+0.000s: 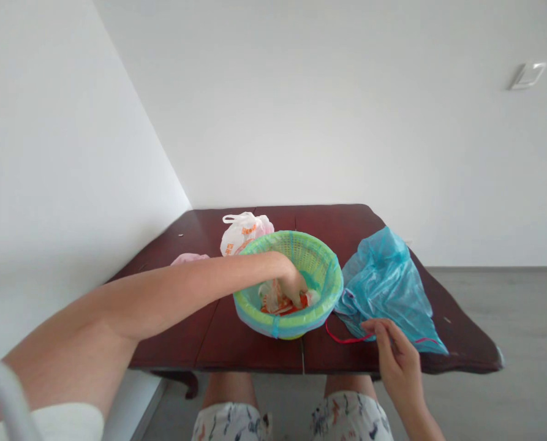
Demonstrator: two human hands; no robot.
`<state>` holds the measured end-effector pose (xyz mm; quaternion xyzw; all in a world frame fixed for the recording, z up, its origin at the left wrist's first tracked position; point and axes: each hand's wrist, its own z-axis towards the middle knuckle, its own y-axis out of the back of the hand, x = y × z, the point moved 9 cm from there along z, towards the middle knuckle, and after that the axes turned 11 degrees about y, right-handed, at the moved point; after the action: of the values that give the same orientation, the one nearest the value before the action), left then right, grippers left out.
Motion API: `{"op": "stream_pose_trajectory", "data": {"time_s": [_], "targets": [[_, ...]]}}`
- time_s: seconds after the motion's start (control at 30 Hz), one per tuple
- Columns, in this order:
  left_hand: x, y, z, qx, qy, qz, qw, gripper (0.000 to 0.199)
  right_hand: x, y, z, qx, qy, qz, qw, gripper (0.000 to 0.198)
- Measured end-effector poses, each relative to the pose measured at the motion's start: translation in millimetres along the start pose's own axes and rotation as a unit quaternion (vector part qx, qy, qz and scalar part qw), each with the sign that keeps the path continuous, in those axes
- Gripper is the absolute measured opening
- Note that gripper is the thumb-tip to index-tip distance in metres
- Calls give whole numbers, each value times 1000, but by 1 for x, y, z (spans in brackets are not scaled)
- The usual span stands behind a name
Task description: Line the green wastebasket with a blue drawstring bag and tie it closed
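Note:
My left arm reaches across into a green basket (316,254) lined with a thin blue-green plastic bag. Inside it, my left hand (293,285) is bent down with its fingers together among crumpled white and orange-red wrappers (273,298); what its fingertips grip is hidden. On the right lies a blue plastic bag (383,278), spread flat and wrinkled. At its near edge, my right hand (395,352) is closed in a pinch on the bag's red drawstring (342,338), which loops out toward the basket.
A knotted white plastic bag (243,233) with orange print stands behind the basket. A pink bundle (189,258) shows partly behind my left forearm. The dark red wooden table (255,355) meets white walls at the left and back. My legs are at its front edge.

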<state>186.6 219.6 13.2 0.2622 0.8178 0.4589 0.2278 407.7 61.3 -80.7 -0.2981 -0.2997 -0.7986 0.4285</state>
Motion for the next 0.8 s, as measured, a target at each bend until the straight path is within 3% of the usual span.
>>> {"op": "stream_pose_trajectory", "data": {"time_s": [0.07, 0.13, 0.2, 0.3, 0.4, 0.47, 0.53, 0.63, 0.7, 0.8], "targets": [[3, 24, -15, 6, 0, 25, 1000, 38, 12, -12, 7, 25, -1, 30, 999, 43], [5, 68, -46, -94, -4, 43, 995, 50, 26, -26, 13, 56, 2, 60, 997, 35], [9, 101, -91, -182, 4, 22, 983, 44, 44, -37, 19, 78, 29, 62, 995, 24], [19, 108, -169, -281, 7, -64, 957, 40, 73, -48, 23, 94, 118, 3, 989, 42], [33, 67, -231, -370, -20, -90, 925, 24, 93, -57, 24, 79, 196, -34, 977, 56], [54, 26, -254, -438, 18, -74, 896, 10, 98, -63, 25, 67, 219, -32, 973, 52], [75, -14, -271, -530, 54, -57, 845, 28, 100, -69, 26, 57, 231, -30, 971, 45], [90, -71, -260, -556, 101, -19, 825, 67, 101, -75, 26, 38, 261, -41, 964, 38], [89, -93, -253, -597, 102, -23, 795, 83, 104, -78, 23, 26, 297, -50, 953, 36], [76, -106, -253, -686, 48, -41, 725, 84, 110, -80, 19, 20, 346, -64, 936, 33]]}}
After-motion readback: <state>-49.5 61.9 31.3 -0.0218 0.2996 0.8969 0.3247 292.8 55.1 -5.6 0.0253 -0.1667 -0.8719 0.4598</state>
